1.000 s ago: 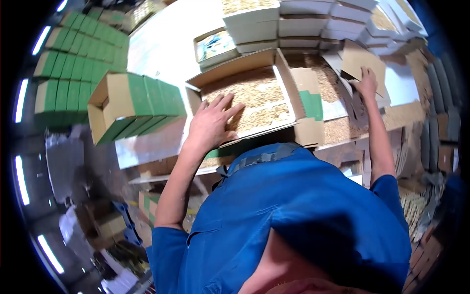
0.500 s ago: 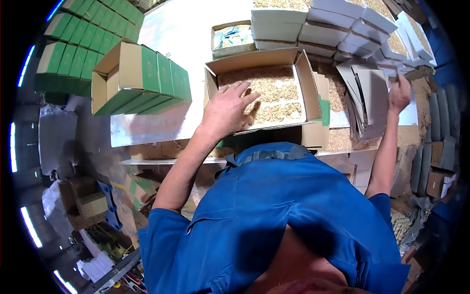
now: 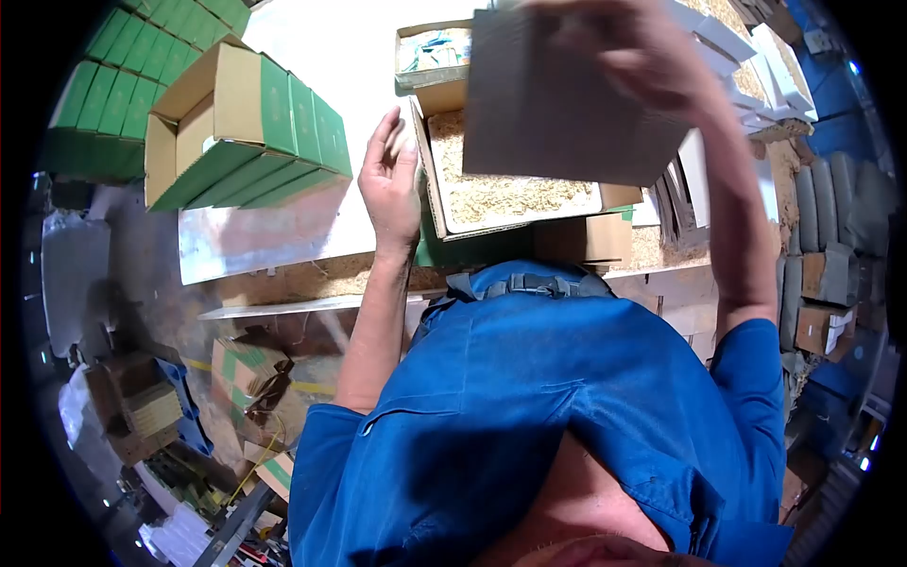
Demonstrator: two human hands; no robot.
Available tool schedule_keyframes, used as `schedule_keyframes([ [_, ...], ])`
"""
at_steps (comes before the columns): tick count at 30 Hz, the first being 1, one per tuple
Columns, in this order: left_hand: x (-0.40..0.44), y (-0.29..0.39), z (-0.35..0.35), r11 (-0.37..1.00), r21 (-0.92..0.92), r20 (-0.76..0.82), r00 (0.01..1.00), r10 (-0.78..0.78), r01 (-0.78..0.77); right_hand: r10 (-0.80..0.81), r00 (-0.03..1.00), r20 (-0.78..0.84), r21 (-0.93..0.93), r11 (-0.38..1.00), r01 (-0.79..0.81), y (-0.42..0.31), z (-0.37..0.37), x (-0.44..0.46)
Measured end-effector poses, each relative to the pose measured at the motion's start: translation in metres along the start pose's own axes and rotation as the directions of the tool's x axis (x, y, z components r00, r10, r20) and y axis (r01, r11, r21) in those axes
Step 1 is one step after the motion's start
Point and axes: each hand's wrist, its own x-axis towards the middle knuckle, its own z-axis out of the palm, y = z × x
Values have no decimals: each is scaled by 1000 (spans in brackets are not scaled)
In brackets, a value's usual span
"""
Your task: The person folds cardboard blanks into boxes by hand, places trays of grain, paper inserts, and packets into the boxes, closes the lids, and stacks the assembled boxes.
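A cardboard box [image 3: 430,170] with a bed of straw-coloured shavings [image 3: 515,200] stands in front of me on the table. Over it, a dark grey cardboard sheet [image 3: 567,113] hides the right and back parts of the opening. My right hand [image 3: 633,47], smeared by motion, grips this sheet near its upper right edge. At the box's left wall is my left hand [image 3: 389,194], fingers extended upward and thumb apart, with nothing in it. Whether it touches the wall I cannot tell.
Green-sided boxes [image 3: 283,123] stand in a row at left, with more stacked green boxes [image 3: 104,104] behind. A small box of blue-and-white packets [image 3: 435,52] sits beyond. Upright grey sheets [image 3: 675,198] lean at right, near white trays of shavings [image 3: 784,71].
My right hand has come from the sheet stack at right to above the box, bringing a grey sheet. My left hand has left the shavings and moved to the box's left side.
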Motion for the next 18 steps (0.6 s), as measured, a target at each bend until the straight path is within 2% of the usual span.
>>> schedule_keyframes([
  [1,-1,-3,-4,1000,-7,-5,1000,2,-2,107,994,17,-244,965,-99,-23,28,16],
  [2,-3,-10,-8,990,-117,-3,997,-74,73,177,978,111,-492,865,-101,-33,48,34],
  [3,-5,-15,-11,963,-225,6,989,-149,147,185,972,141,-454,885,-103,-8,66,44],
  [5,-13,-15,-20,959,-218,31,983,-179,181,355,896,265,-600,788,-135,1,91,54],
  [7,-21,-20,-27,951,-229,57,978,-199,207,308,910,276,-718,696,-18,24,113,39],
  [9,-27,-24,-29,949,-225,52,975,-214,220,36,983,179,-629,773,86,37,127,11],
  [10,-29,-27,-30,946,-228,88,972,-216,231,-38,959,281,-712,662,234,37,127,3],
  [11,-31,-31,-30,943,-229,122,969,-217,240,-79,954,288,-786,549,283,33,129,-6],
  [13,-29,-35,-26,956,-189,129,971,-204,226,-30,963,267,-759,610,230,30,126,-21],
  [14,-27,-33,-23,954,-164,159,961,-226,252,135,959,249,-739,666,98,25,125,-29],
  [15,-24,-37,-21,954,-138,184,953,-240,266,380,873,305,-703,708,-62,22,123,-28],
  [17,-17,-46,-16,953,-81,234,935,-266,292,462,848,258,-680,710,-180,24,121,-44],
  [18,-12,-53,-13,947,-110,263,928,-265,301,499,841,211,-721,660,-211,29,120,-54],
])
